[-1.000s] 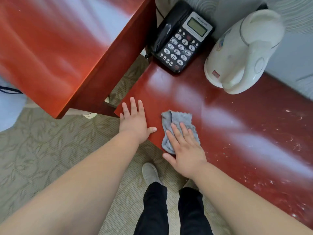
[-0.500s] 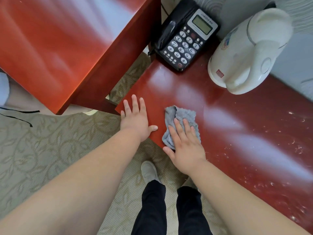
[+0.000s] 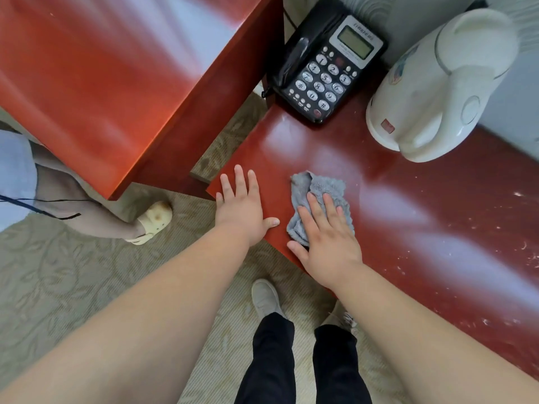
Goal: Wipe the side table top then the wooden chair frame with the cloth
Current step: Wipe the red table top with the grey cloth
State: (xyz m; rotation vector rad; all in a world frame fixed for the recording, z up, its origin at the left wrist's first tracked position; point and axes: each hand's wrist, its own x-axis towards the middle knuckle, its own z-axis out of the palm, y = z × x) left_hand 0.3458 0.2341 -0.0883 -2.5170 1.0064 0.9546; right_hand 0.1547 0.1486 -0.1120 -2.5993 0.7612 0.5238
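Note:
A crumpled grey cloth (image 3: 316, 193) lies on the glossy red-brown side table top (image 3: 423, 228), near its left corner. My right hand (image 3: 326, 240) presses flat on the cloth with straight fingers. To its left, my left hand (image 3: 240, 207) rests flat on the table's corner, fingers spread. White dust specks cover the table's right part. No wooden chair frame can be told in this view.
A black desk phone (image 3: 323, 65) and a white electric kettle (image 3: 434, 83) stand at the table's back. A taller red-brown desk (image 3: 122, 77) is at the upper left. Another person's leg and pale shoe (image 3: 151, 223) stand on the patterned carpet at left.
The view has shifted, bringing another person's leg and shoe into sight at left. My right hand with the cloth has slid slightly away from me; my left hand stays on the corner.

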